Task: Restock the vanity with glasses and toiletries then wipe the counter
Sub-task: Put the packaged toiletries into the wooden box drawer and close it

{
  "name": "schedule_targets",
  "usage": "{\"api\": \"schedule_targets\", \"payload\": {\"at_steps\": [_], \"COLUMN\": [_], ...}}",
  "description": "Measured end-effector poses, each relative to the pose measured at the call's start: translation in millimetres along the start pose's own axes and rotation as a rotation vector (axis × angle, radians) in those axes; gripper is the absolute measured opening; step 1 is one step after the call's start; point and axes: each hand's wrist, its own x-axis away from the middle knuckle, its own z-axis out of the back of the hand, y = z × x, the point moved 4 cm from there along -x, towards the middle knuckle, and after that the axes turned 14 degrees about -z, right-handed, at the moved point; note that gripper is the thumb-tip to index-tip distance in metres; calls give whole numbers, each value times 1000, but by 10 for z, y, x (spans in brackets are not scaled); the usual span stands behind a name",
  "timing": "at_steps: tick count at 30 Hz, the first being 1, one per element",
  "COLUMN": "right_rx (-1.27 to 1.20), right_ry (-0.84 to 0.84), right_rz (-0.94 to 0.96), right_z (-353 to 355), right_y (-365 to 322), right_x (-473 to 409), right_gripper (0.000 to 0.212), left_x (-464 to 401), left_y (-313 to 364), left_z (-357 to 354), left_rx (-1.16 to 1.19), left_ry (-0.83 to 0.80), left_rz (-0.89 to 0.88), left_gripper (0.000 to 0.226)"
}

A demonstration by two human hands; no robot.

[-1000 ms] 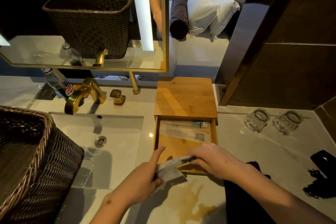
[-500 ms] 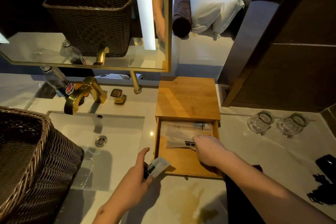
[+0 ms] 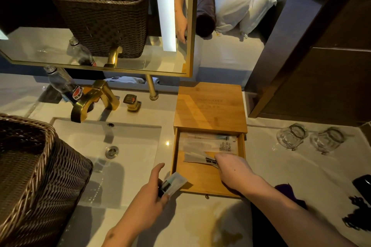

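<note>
Head view: the right hand (image 3: 233, 168) pinches a clear toiletry sachet with black print (image 3: 200, 157) inside the open bamboo drawer box (image 3: 209, 180), its lid lettering too faint to read. The left hand (image 3: 149, 196) grips another small clear sachet (image 3: 174, 183) just beside the drawer. Two upturned glass tumblers (image 3: 292, 136) stand on the pale marble counter (image 3: 281, 170).
</note>
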Motion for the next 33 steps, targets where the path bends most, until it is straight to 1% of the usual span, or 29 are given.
{"api": "schedule_targets", "payload": {"at_steps": [7,10,14,18,26,33], "right_rx": [-59,-13,-1,-38,17,-36], "right_ry": [48,45,42,73,-64,-114], "right_rz": [75,122,108,91,130,42], "right_z": [9,68,127,153,161,116], "right_y": [-23,-77,-84,-46,-41,-28], "right_x": [-97,-206,-325,-408,-525,-554], "right_gripper": [31,32,24,23,23,25], "left_x": [-14,-3,36,78,112,109], "left_y": [23,-4,-31,-50,-58,-20], "left_z": [11,4,17,18,39,44], "left_rx": [-9,-17,-5,0,-8,-12], "left_ry": [1,-2,6,17,23,29], "left_rz": [2,8,25,30,42,40], "left_gripper": [84,85,84,84,84,83]}}
